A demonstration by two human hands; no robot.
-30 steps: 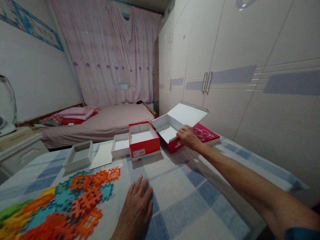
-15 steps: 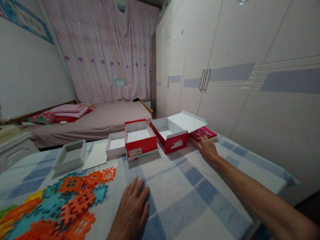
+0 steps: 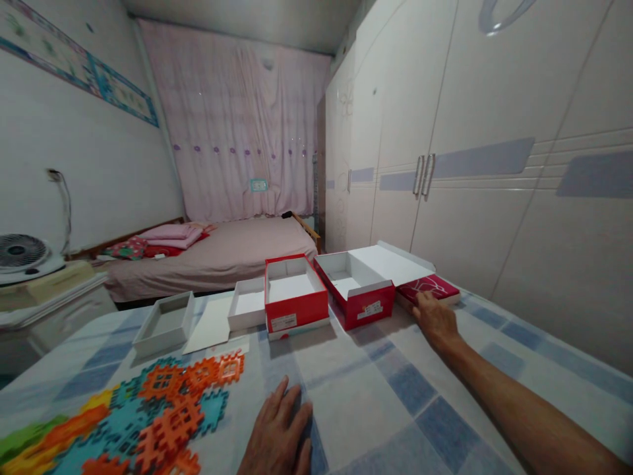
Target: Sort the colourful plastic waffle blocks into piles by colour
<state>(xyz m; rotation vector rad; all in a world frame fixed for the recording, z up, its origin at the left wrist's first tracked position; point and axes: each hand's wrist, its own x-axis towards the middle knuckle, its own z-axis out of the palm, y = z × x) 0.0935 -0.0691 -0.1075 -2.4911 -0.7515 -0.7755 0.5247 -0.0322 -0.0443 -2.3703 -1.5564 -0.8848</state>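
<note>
My left hand lies on the checked tablecloth, palm down, fingers stretched out and holding nothing. To its left is a pile of interlocking plastic pieces in orange, teal, yellow and green. On the right my arm reaches forward, and my right hand has its fingers closed at the near edge of a flat dark red box with white curved lines. Part of that box is hidden under the raised flap of an open red shoebox.
Left of the shoebox stands another open red box. Farther left are a white tray, a white card and a grey-white tray. A bed is beyond the table; a wardrobe lines the right side.
The view has tilted up and turned left, so everything sits lower and farther right. A fan has come into view at left. Both hands keep about the same places on the table.
</note>
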